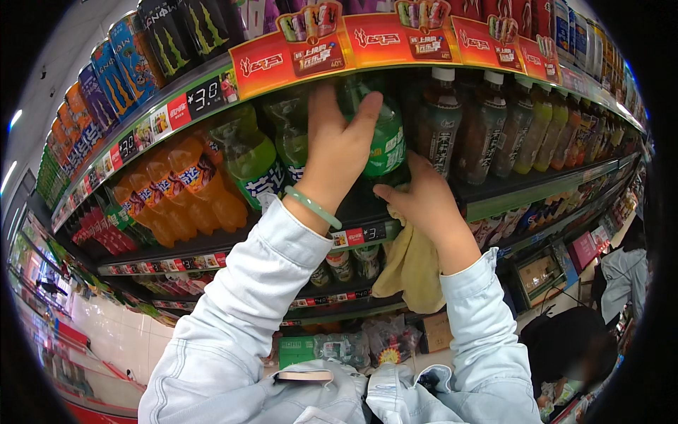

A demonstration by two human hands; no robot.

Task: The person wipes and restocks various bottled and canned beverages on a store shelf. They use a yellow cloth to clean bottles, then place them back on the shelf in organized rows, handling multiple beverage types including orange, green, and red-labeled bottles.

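My left hand (339, 132), with a pale green bangle (312, 208) at its wrist, grips the upper part of a green plastic soda bottle (385, 146) on the drinks shelf. The bottle leans a little, and its cap is hidden under the shelf edge. By its base is my right hand (424, 193), which holds a yellow cloth (413, 265) that hangs down over the shelf's front. Whether the right fingers touch the bottle is hard to tell. Left of it stand green Fanta bottles (249, 153); dark-labelled tea bottles (439, 127) stand to the right.
A shelf edge with price strips and red promotional cards (397, 40) overhangs the bottles, with energy drink cans (169, 37) above. Orange Fanta bottles (185, 185) fill the left. Lower shelves hold more drinks. Plastic-wrapped bottles (341, 347) and a cardboard box (437, 332) lie below. Another person (572, 339) is at lower right.
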